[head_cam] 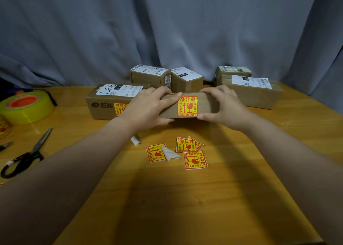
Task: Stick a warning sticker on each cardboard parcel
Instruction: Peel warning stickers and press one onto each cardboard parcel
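A grey curtain [167, 22] hangs behind a wooden table [176, 198] where cardboard parcels wait in a loose row. The long parcel [104, 107] at left already carries a warning sticker [119, 109] on its front face, partly hidden by a wrist. The right-hand parcel [259, 94] and three smaller parcels at the back [148, 76] [187, 81] [232, 72] show only white shipping labels.

At centre, a person holds a slim parcel [206, 105] by both ends. The left hand [146, 109] clasps one end, fingers over the top edge. The right hand [222, 107] clasps the other, thumb at the bottom corner of the applied sticker [187, 106] on the face turned to the camera. Whether this parcel rests on the table or is lifted just off it is unclear.

A yellow tape roll [26, 107] and black-handled scissors [26, 155] lie far left. Loose stickers [186, 145] [156, 152] [195, 160] lie near the hands, one under a curled backing scrap [169, 153].
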Demonstrator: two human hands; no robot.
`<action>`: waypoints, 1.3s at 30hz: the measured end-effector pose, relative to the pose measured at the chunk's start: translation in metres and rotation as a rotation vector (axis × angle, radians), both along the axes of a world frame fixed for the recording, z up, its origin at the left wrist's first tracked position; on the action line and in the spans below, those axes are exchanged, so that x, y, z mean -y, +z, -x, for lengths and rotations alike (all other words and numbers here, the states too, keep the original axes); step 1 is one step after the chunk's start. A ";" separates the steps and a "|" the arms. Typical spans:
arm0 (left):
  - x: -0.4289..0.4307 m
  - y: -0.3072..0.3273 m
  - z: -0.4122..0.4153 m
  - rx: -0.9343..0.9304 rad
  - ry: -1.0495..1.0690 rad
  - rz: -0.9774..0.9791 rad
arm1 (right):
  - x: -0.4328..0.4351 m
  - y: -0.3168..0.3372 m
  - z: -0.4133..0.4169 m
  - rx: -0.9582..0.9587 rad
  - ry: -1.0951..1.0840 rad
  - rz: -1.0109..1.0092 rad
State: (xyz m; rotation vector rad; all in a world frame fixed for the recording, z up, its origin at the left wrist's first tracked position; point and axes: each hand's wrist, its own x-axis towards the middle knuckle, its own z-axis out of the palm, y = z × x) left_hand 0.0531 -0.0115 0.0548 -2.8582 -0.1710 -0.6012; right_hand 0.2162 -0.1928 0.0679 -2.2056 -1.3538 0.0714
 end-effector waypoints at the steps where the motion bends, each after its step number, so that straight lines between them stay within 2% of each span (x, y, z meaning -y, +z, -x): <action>1: 0.000 0.000 0.000 0.001 0.002 0.010 | -0.001 0.000 0.002 0.012 0.007 0.030; 6: 0.007 0.003 -0.001 0.030 0.083 0.099 | -0.013 -0.004 0.014 0.343 -0.057 0.041; 10: 0.022 0.004 -0.015 0.036 0.249 0.156 | -0.015 -0.009 0.017 0.379 -0.055 0.020; 15: 0.017 0.013 -0.025 0.107 0.192 0.347 | -0.011 -0.014 0.016 0.382 -0.055 0.020; 18: 0.017 0.017 -0.028 0.147 0.187 0.395 | -0.011 -0.013 0.016 0.384 -0.062 0.030; 21: 0.021 0.011 -0.030 0.121 0.202 0.260 | -0.009 -0.015 0.015 0.396 -0.058 0.027; 26: 0.021 0.014 -0.026 0.118 0.191 0.216 | -0.009 -0.020 0.017 0.416 -0.056 0.011; 32: 0.047 -0.007 -0.034 0.131 0.390 0.011 | -0.011 -0.022 0.023 0.453 -0.043 0.023; 35: 0.045 -0.012 -0.027 0.134 0.320 -0.074 | -0.008 -0.023 0.021 0.462 -0.025 0.037; 37: 0.039 -0.012 -0.021 0.068 0.230 -0.100 | -0.006 -0.024 0.020 0.465 -0.009 0.045; 39: 0.033 -0.006 -0.016 0.023 0.184 -0.041 | -0.005 -0.023 0.019 0.475 0.002 0.048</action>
